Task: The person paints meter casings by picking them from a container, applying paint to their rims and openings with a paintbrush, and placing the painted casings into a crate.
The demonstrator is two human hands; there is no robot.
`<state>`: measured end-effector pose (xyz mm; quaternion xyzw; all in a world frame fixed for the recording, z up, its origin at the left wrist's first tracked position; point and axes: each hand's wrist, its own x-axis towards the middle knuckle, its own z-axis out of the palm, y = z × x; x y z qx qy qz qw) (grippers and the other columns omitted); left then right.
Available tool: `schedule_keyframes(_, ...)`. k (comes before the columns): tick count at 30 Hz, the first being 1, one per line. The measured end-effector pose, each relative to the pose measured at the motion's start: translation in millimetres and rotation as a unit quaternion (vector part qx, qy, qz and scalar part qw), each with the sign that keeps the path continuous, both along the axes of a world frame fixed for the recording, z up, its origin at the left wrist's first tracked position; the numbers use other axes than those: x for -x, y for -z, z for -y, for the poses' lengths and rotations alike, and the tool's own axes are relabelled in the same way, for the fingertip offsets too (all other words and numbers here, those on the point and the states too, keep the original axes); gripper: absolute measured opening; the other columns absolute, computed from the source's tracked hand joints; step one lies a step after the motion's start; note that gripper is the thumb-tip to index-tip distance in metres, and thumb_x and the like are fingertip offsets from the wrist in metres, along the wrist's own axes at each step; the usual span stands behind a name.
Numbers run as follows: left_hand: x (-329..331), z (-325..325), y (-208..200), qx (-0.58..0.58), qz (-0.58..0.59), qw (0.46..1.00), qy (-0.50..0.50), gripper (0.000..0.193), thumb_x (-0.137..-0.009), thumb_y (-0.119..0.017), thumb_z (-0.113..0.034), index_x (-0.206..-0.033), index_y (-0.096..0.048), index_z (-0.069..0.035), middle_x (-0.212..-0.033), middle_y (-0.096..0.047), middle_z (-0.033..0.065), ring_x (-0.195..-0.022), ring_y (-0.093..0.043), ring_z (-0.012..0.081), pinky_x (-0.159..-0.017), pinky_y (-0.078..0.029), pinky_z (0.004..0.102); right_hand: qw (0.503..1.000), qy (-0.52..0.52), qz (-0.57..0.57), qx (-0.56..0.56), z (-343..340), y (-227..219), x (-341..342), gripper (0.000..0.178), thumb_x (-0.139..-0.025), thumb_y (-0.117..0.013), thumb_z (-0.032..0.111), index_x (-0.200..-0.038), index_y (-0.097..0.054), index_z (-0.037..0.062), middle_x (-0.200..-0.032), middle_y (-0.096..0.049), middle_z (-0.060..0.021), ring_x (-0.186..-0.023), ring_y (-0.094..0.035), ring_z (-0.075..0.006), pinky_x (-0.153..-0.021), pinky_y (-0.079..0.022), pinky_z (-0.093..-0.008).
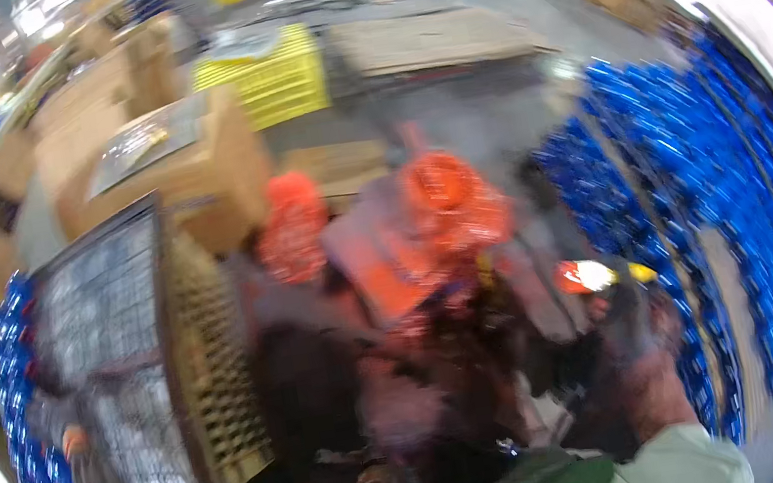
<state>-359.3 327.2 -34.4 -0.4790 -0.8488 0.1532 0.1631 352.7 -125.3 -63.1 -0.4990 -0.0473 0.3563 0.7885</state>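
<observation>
Blurred right hand (630, 303) closed around partly hidden, elongated red-white-yellow object (596, 274), left hand (59, 422) smeared near glossy blue plastic stack (12, 357), its grip impossible to tell

Cannot read any text, label, number or sign: too blurred throughout, including on the brown carton (219, 178) toward ten o'clock.

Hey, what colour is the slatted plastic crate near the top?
Yellow; the slatted crate shows best in the head view, though blurred.
</observation>
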Motion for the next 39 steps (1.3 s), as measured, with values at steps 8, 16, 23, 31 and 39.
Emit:
schedule_keyframes(8,-193.8,60.2,16.6,0.012,0.518,0.696,0.498,0.062,-0.076,-0.069,-0.010,-0.134,-0.047,-0.003,-0.128,-0.055,0.0202,-0.121,-0.050,0.0311,-0.103,-0.037,0.0344,0.950,-0.074,-0.207,-0.224,34.3,-35.5,3.7,0.032,-0.094,-0.057,0.036,-0.099,-0.059,0.0047,-0.070,-0.056,-0.0047,-0.059,-0.049,-0.0155,-0.048,-0.039,-0.0282)
schedule_keyframes(16,-455.5,317.9,-69.6,0.408,0.583,0.362,0.603,0.037,-0.080,-0.067,-0.003,-0.115,-0.059,0.004,-0.108,-0.063,0.0146,-0.109,-0.057,0.0218,-0.092,-0.046,0.0328,0.930,-0.011,-0.231,-0.285,131.7,-50.5,-27.0,0.032,-0.095,-0.055,0.035,-0.096,-0.060,0.0030,-0.060,-0.057,-0.0069,-0.058,-0.054,-0.0181,-0.048,-0.040,-0.0295)
schedule_keyframes(23,-556.6,429.4,34.1,0.346,0.621,0.311,0.630,0.047,-0.080,-0.069,-0.018,-0.122,-0.057,-0.002,-0.112,-0.063,0.0157,-0.104,-0.058,0.0334,-0.091,-0.045,0.0415,0.910,0.015,-0.209,-0.357,168.7,-32.3,-43.2,0.028,-0.097,-0.053,0.030,-0.115,-0.056,0.0080,-0.064,-0.059,-0.0053,-0.054,-0.055,-0.0153,-0.047,-0.044,-0.0265)
schedule_keyframes(31,-513.2,491.5,208.9,0.592,0.181,0.500,0.606,0.054,-0.086,-0.054,-0.047,-0.130,-0.050,-0.016,-0.119,-0.059,0.0207,-0.110,-0.054,0.0411,-0.093,-0.043,0.0496,0.958,0.001,-0.098,-0.268,155.6,-10.5,-17.8,0.048,-0.099,-0.045,0.041,-0.117,-0.057,-0.0019,-0.082,-0.069,-0.0117,-0.062,-0.064,-0.0184,-0.053,-0.049,-0.0272)
schedule_keyframes(39,-527.3,503.2,162.5,0.451,0.294,0.567,0.624,0.063,-0.087,-0.050,-0.050,-0.132,-0.048,-0.006,-0.123,-0.057,0.0218,-0.113,-0.053,0.0398,-0.097,-0.041,0.0484,0.968,-0.063,-0.197,-0.140,141.5,100.5,16.4,0.048,-0.097,-0.046,0.042,-0.119,-0.057,0.0008,-0.080,-0.067,-0.0084,-0.062,-0.062,-0.0171,-0.054,-0.049,-0.0275)
